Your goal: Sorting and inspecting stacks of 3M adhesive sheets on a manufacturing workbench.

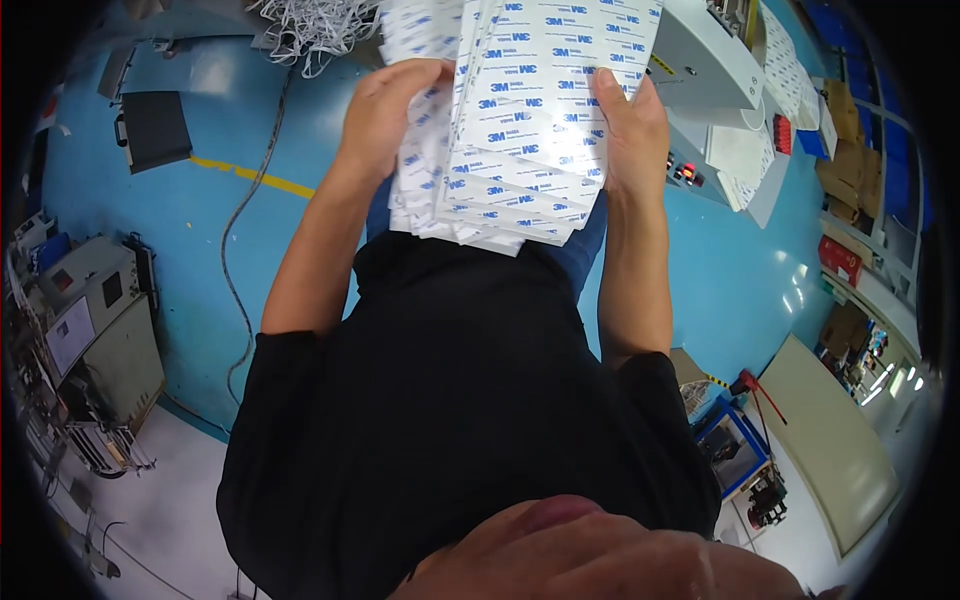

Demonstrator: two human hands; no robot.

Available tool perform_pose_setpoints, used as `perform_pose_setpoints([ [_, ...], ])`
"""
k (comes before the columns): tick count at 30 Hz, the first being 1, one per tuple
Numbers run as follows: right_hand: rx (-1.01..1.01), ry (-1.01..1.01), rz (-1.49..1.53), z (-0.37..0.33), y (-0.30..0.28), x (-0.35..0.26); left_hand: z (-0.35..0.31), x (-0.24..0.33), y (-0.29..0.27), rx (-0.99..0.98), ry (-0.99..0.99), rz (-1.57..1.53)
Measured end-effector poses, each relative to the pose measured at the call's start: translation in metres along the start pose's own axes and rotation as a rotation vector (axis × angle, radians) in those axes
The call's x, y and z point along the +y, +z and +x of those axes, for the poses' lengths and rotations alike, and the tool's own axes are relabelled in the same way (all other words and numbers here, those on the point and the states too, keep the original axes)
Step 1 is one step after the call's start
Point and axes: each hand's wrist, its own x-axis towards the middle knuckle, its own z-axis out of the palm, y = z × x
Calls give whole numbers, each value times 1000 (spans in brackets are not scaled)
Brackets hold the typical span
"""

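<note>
A thick stack of white sheets [540,110] with repeated blue print, like adhesive release liner, is held up in front of my body. Its lower edges are uneven and fanned out. My right hand [635,130] grips the right edge, thumb lying on the top sheet and the other fingers mostly hidden. On the other side, my left hand [385,115] is curled around the left part, its fingertips hidden by the sheets. More printed sheets [415,185] lie under the upper ones on the left.
A tangle of white strips [318,30] is beyond the stack at left. Close on the right stands a grey machine [705,60], with more printed sheets [738,160] beside it. A dark cable [230,240] crosses the blue floor, and a black case [157,130] lies at far left.
</note>
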Motion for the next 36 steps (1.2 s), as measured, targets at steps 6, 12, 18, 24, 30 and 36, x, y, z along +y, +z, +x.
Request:
perform_pose_setpoints([
  [6, 15, -31, 31, -7, -12, 8, -15, 12, 30, -109, -138, -155],
  [12, -35, -3, -24, -14, -22, 4, -24, 16, 40, -98, -126, -39],
  [18, -42, -84, -96, -17, -32, -6, -32, 20, 48, -98, -85, 65],
  [24, -22, -102, -41, -19, -38, -6, -32, 26, 53, -118, -75, 114],
  [30, 6, -120, -102, -17, -53, -9, -33, 27, 56, -120, -72, 111],
  [36, 30, -104, -7, -17, -63, -4, -34, 34, 57, -140, -70, 132],
])
